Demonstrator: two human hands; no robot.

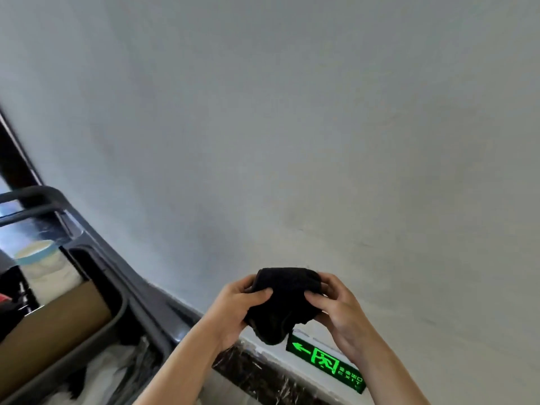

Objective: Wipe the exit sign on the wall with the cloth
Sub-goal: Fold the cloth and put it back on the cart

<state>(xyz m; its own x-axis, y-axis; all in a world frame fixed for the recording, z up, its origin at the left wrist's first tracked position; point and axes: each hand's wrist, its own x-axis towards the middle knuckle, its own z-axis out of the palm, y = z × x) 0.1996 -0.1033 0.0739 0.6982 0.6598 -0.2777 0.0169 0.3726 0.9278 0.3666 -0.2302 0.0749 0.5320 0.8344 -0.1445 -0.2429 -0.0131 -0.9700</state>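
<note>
A black cloth (282, 305) is bunched up between both of my hands in front of the pale wall. My left hand (238, 309) grips its left side with thumb on top. My right hand (336, 308) grips its right side. Low on the wall, just below the cloth, a green lit exit sign (325, 362) with an arrow and a running figure sits right above a dark marble skirting. The cloth hangs apart from the sign and covers its upper left corner from view.
A grey cleaning cart (140, 305) stands at the left against the wall, holding a brown cardboard tube (55, 320), a white roll (41, 264) and white bags. The dark marble skirting (257, 372) runs along the wall's base.
</note>
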